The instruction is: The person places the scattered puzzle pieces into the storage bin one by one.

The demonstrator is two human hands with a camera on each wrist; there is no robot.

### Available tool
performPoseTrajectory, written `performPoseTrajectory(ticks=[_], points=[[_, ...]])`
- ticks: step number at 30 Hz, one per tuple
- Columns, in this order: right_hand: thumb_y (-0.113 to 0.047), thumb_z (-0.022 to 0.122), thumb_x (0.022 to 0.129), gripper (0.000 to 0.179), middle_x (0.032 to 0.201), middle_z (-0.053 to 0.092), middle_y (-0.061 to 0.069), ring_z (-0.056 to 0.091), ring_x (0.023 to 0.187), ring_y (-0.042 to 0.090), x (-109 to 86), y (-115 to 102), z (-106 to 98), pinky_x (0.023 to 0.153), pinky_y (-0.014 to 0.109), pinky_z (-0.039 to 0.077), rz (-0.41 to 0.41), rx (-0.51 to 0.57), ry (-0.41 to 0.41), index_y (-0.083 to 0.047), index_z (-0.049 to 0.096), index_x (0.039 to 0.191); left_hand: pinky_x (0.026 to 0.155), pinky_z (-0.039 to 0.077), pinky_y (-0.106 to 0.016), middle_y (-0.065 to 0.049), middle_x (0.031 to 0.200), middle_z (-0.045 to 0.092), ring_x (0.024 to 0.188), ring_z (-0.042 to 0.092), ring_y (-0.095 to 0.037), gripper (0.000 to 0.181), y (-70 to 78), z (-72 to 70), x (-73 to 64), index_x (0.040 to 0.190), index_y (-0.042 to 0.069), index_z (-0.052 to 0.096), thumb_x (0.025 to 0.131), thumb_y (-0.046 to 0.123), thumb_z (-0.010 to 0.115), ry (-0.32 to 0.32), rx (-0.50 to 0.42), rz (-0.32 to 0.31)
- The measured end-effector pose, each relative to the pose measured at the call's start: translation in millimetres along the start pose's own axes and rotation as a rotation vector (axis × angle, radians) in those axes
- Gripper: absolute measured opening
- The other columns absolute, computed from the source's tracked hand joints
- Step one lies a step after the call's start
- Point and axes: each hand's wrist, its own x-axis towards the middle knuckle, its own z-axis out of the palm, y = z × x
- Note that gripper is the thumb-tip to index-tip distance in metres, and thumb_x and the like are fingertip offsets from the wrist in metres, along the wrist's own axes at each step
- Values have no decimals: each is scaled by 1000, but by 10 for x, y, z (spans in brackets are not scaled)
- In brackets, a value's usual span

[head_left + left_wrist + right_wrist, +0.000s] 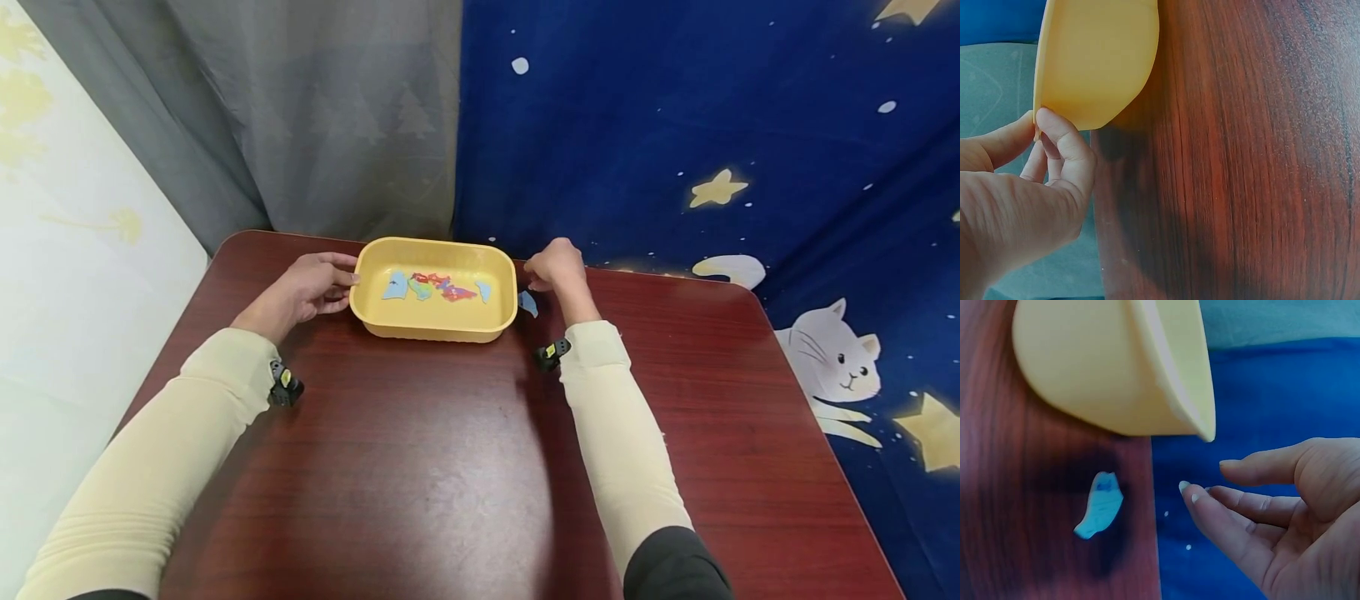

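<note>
A grey curtain (337,125) and a deep blue curtain (600,125) printed with stars and a white cat (840,354) hang behind the reddish-brown, wood-grained surface (412,467); a pale wall (82,333) with yellow prints stands at the left. The surface has rounded far corners and catches a soft sheen of light. Near its far edge is a yellow tray (435,332) with several colourful flat pieces (457,293) inside. The left hand (303,287) pinches the tray's left rim. The right hand (558,267) is released, fingers relaxed, near a light blue piece (528,304) beside the tray's right end.
</note>
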Motion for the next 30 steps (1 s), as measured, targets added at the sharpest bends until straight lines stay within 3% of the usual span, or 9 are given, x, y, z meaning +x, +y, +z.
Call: performPoseTrajectory(ticks=[10,17,20,25,30], points=[[-17,73,84,24,98,70,18,72,86,28,18,191,72,76,36,59,39,-50,-46,1,68,100,67,56,-25,1,79,61,65,58,-10,48,10,15,-5,141,14,44,96,11,59,2,1,-3],[-20,73,82,26,96,68,17,69,86,28,41,269,139,78,36,58,33,-97,-67,1,69,98,68,56,-25,2,78,61,65,58,-10,48,5,15,-9,141,14,43,96,10,59,1,-4,-1],[-19,72,82,21,88,67,14,67,80,27,54,305,170,74,35,58,14,-130,-63,-1,69,91,67,56,-25,1,79,61,65,58,-10,47,3,16,-6,141,14,44,96,11,59,4,0,2],[-21,70,79,17,69,59,7,58,61,21,49,359,252,54,28,50,-36,-222,-10,-8,61,72,66,56,-25,1,79,62,65,58,-11,46,-3,16,0,140,14,45,96,11,59,6,-4,3],[-20,67,78,19,73,57,6,54,67,23,29,363,343,54,29,43,-65,-256,36,-12,54,66,66,56,-25,1,77,62,64,59,-10,47,-3,13,-1,140,14,44,96,10,59,5,-13,-2]])
